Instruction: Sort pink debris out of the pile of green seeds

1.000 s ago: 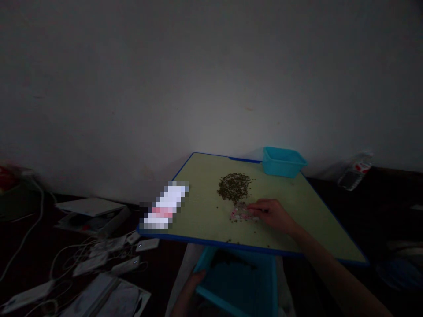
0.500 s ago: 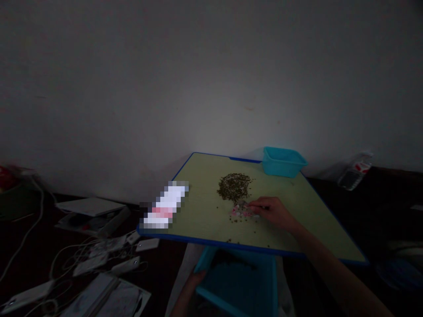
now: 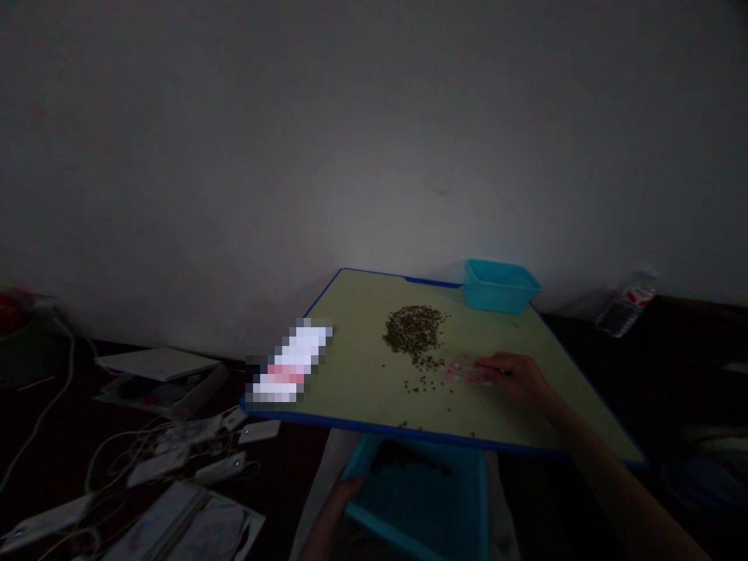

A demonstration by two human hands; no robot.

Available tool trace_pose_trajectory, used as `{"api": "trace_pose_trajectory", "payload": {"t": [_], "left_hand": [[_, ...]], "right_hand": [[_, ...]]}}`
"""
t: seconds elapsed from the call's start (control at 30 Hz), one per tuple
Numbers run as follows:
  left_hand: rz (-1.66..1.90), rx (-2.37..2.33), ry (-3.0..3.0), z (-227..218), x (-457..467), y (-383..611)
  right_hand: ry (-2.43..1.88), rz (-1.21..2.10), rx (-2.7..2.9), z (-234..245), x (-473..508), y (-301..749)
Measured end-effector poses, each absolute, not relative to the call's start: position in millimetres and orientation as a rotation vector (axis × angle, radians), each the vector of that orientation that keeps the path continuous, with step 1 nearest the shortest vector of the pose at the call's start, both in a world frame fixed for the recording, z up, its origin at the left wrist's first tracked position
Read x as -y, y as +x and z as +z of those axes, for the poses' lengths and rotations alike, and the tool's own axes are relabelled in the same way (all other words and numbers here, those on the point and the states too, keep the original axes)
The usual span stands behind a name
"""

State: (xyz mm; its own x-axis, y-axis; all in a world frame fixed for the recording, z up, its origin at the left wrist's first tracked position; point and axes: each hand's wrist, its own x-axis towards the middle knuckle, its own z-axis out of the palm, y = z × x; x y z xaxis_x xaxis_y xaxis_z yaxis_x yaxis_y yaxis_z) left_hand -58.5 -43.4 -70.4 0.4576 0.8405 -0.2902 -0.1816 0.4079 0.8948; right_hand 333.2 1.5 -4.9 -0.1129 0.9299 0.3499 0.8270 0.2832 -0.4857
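My right hand (image 3: 520,380) is closed over the table, pinching a small crumpled clear packet with pink print (image 3: 464,372). To the left of the packet lies a pile of small brown grains or beads (image 3: 414,329), with loose ones scattered in front of it. My left hand (image 3: 344,499) grips the left rim of a blue plastic basin (image 3: 429,506) on my lap, below the table's near edge. Dark bits (image 3: 409,458) lie in the basin, their kind too dim to make out.
The pale tabletop (image 3: 356,304) has a blue rim. A second blue basin (image 3: 501,287) stands at its far right corner, and a blurred-out bright phone-like rectangle (image 3: 292,362) lies at left. White cables and power strips (image 3: 160,465) cover the floor at left; a plastic bottle (image 3: 628,304) is at right.
My right hand has moved to the right with the packet, away from the loose brown pieces, which now show uncovered. My left hand stays on the basin.
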Motion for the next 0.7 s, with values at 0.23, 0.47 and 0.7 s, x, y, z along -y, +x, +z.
{"api": "trace_pose_trajectory", "payload": {"t": [0.23, 0.47, 0.7], "left_hand": [[0.694, -0.886, 0.873, -101, 31, -59], [0.687, -0.923, 0.742, -110, 27, -56], [0.687, -0.911, 0.716, -142, 15, -58]], "right_hand": [[-1.533, 0.251, 1.982, 0, 8, 314], [-1.536, 0.234, 2.026, 0, 20, 309], [-1.492, 0.135, 2.066, -6, 33, 295]]}}
